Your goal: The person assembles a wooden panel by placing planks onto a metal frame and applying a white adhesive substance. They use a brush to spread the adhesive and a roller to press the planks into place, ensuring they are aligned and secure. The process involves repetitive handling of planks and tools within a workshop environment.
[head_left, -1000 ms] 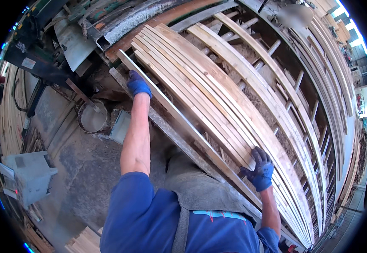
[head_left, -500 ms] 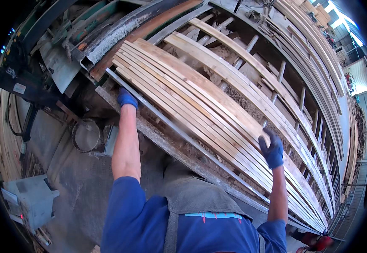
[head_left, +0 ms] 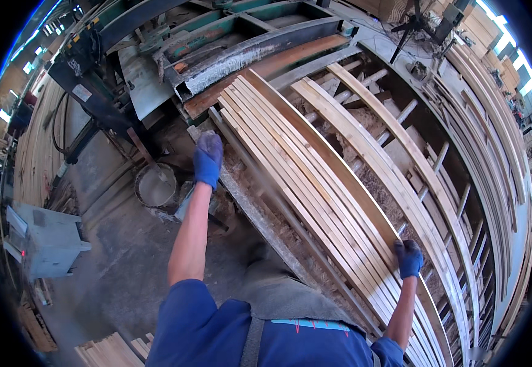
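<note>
A row of long, narrow wooden boards (head_left: 290, 165) lies side by side on a roller frame in front of me. Along the row's far side, a wider board (head_left: 345, 174) is tipped up toward its edge. My right hand (head_left: 409, 258), in a blue and dark glove, is closed on the upper edge of that wider board. My left hand (head_left: 209, 160), gloved in blue, is at the frame's near edge by the left ends of the boards. Its fingers look curled, and whatever they may hold is hidden. A metal rail (head_left: 260, 177) runs between that hand and the boards.
Beyond the wider board, more loose planks (head_left: 370, 150) lie across metal rollers (head_left: 400, 116). A steel beam (head_left: 229, 67) stands past the boards' left ends. On the floor at left are a round bucket (head_left: 156, 186) and a grey metal box (head_left: 49, 238).
The wider board has gone from lying flat to tilted up, and my right hand has closed on its edge. My left hand has come out from beside the metal rail. The view has shifted left.
</note>
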Tool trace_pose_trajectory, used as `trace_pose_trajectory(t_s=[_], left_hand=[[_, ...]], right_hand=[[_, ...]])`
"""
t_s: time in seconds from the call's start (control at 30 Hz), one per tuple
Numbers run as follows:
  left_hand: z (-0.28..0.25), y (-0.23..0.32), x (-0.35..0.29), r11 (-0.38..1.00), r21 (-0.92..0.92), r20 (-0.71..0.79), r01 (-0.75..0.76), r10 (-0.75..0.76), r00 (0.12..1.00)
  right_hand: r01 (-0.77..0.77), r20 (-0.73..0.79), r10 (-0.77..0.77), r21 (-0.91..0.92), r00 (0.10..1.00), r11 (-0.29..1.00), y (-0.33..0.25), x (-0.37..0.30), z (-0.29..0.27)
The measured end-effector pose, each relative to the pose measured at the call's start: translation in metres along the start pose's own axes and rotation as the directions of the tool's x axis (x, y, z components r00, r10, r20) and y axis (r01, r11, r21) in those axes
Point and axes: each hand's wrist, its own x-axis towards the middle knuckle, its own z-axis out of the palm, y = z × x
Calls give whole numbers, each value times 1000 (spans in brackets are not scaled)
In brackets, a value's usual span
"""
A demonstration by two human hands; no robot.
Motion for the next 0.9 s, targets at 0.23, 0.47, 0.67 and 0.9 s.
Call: trace_pose_trajectory(t_s=[0.23, 0.47, 0.67, 0.9], left_hand=[[32, 72, -79, 962, 216, 249, -166, 110, 962], [-21, 91, -46, 925, 290, 228, -246, 183, 956], [-74, 83, 15, 824, 368, 216, -430, 374, 902], [-31, -5, 167, 875, 296, 320, -383, 287, 903]], right_hand=[[42, -99, -40, 14, 994, 999, 44, -18, 24], [27, -32, -31, -127, 999, 991, -6, -66, 26], [62, 106, -50, -112, 993, 992, -33, -81, 20], [210, 97, -215, 54, 972, 976, -97, -40, 44]])
